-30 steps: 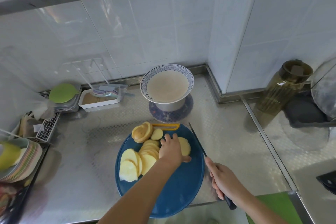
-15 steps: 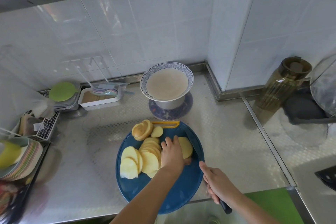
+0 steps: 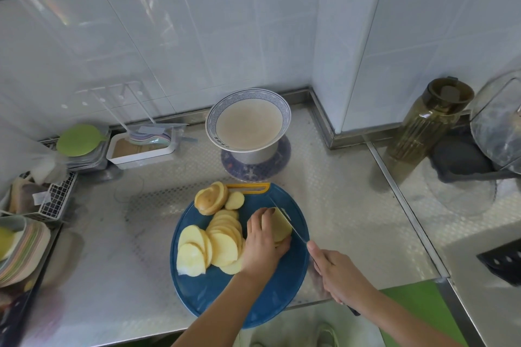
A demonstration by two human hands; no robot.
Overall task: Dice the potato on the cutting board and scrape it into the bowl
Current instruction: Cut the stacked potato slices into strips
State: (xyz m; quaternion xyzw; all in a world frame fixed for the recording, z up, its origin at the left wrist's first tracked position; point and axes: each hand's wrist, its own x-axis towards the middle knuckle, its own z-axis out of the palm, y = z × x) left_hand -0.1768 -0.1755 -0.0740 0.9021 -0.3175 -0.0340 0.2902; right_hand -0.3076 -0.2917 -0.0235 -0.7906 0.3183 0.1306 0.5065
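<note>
A round blue cutting board (image 3: 214, 294) lies on the steel counter with several pale potato slices (image 3: 210, 242) fanned over its left half. My left hand (image 3: 263, 244) holds down a small stack of slices (image 3: 280, 224) with curled fingers. My right hand (image 3: 335, 273) grips the handle of a knife (image 3: 284, 217), whose blade rests on the right edge of that stack. Two skin-on end pieces (image 3: 211, 197) sit at the board's far edge. Behind the board, a blue-rimmed bowl (image 3: 248, 121) stands on a metal pot.
A white tray (image 3: 141, 149) with spoons and a green lid (image 3: 79, 139) stand at the back left. A wire basket (image 3: 53, 197) and stacked plates (image 3: 22, 248) sit at the left edge. At the right, a brown jar (image 3: 428, 127) and a glass lid (image 3: 499, 124).
The knife swung from beside the board onto the stack of slices under my left hand, and my right hand moved in with it. My left hand stayed on the stack.
</note>
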